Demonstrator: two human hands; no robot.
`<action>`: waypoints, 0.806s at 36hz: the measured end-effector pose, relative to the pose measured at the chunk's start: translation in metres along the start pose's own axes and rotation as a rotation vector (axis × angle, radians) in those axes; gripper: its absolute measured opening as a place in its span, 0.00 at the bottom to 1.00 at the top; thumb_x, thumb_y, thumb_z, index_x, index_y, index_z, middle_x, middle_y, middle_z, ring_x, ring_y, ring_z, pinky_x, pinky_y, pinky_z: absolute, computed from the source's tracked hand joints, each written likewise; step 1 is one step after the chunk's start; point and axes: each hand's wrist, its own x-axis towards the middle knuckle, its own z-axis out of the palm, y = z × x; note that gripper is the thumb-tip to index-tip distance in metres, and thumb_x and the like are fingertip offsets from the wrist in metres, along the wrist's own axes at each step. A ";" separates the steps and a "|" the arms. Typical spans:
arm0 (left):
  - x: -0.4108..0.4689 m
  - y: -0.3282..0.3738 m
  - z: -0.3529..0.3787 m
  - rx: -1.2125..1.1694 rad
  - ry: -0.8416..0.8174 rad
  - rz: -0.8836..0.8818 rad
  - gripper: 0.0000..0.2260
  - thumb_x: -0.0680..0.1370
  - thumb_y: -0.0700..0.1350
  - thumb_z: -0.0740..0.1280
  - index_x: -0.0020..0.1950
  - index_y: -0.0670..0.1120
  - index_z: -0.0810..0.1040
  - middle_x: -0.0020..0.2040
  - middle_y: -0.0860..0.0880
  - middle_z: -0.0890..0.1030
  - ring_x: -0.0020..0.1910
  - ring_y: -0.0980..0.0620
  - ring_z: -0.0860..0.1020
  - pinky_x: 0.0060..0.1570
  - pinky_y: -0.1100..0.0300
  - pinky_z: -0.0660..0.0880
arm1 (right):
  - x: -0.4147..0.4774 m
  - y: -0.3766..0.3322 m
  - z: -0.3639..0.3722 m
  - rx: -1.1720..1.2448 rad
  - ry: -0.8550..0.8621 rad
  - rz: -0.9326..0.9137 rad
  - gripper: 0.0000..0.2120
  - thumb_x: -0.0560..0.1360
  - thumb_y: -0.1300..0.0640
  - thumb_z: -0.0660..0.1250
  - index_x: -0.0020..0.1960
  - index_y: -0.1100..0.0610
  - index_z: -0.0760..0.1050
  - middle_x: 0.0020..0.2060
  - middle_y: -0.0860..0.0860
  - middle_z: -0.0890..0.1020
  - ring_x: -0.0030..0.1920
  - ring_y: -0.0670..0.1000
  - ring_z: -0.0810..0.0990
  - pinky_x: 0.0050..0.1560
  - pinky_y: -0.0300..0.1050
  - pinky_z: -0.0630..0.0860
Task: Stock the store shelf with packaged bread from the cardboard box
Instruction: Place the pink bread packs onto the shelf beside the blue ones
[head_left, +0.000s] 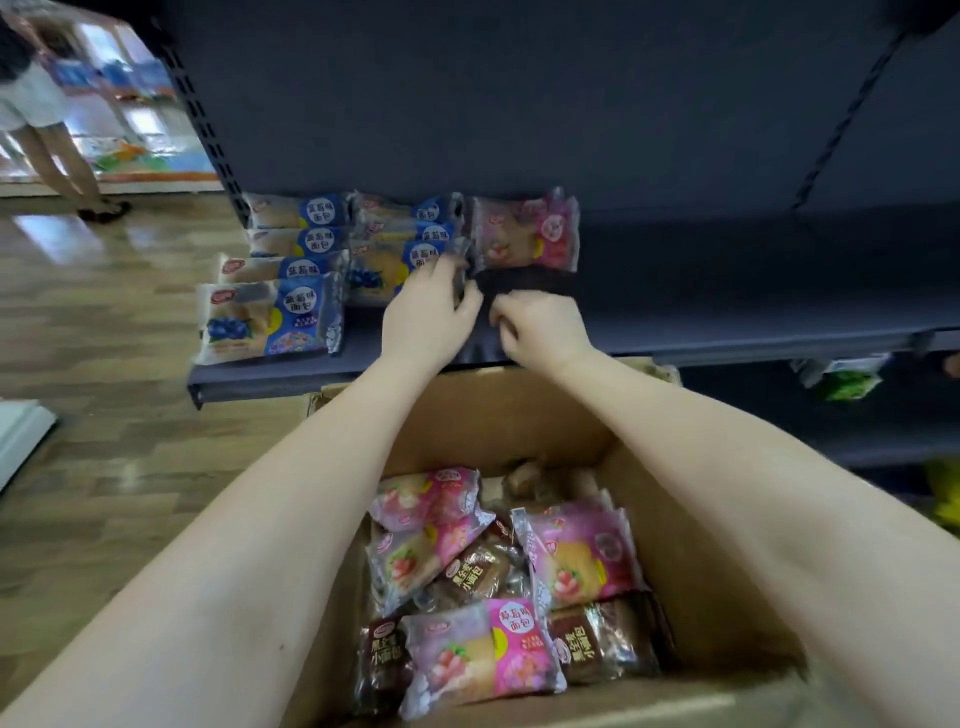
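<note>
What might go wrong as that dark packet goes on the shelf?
The left hand works beside the blue packets; a nudge might knock that row askew. Pushing the dark packet back may shove the pink packet behind it. If the right hand loses its grip, the packet may fall into the cardboard box.

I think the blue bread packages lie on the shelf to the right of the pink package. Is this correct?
No: the head view shows the blue bread packages on the shelf to the left of the pink package.
</note>
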 end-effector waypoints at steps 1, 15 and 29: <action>-0.007 -0.001 -0.002 -0.013 0.005 0.005 0.14 0.80 0.50 0.58 0.62 0.46 0.73 0.56 0.47 0.78 0.52 0.46 0.76 0.44 0.52 0.75 | -0.008 -0.006 0.002 -0.006 -0.052 -0.015 0.06 0.67 0.61 0.63 0.39 0.57 0.78 0.32 0.53 0.80 0.33 0.57 0.80 0.27 0.44 0.71; -0.140 -0.040 0.036 0.113 -0.267 0.186 0.15 0.74 0.40 0.64 0.61 0.44 0.76 0.58 0.47 0.79 0.56 0.44 0.76 0.52 0.51 0.72 | -0.106 -0.020 0.032 -0.035 -0.345 -0.120 0.08 0.64 0.64 0.70 0.42 0.60 0.77 0.42 0.56 0.78 0.29 0.57 0.77 0.22 0.41 0.63; -0.176 -0.074 0.080 0.163 -0.805 -0.032 0.28 0.76 0.44 0.62 0.75 0.54 0.60 0.77 0.49 0.59 0.73 0.43 0.60 0.68 0.47 0.65 | -0.179 -0.021 0.070 0.214 -1.001 0.253 0.31 0.74 0.45 0.67 0.72 0.56 0.63 0.67 0.56 0.68 0.66 0.57 0.69 0.64 0.47 0.68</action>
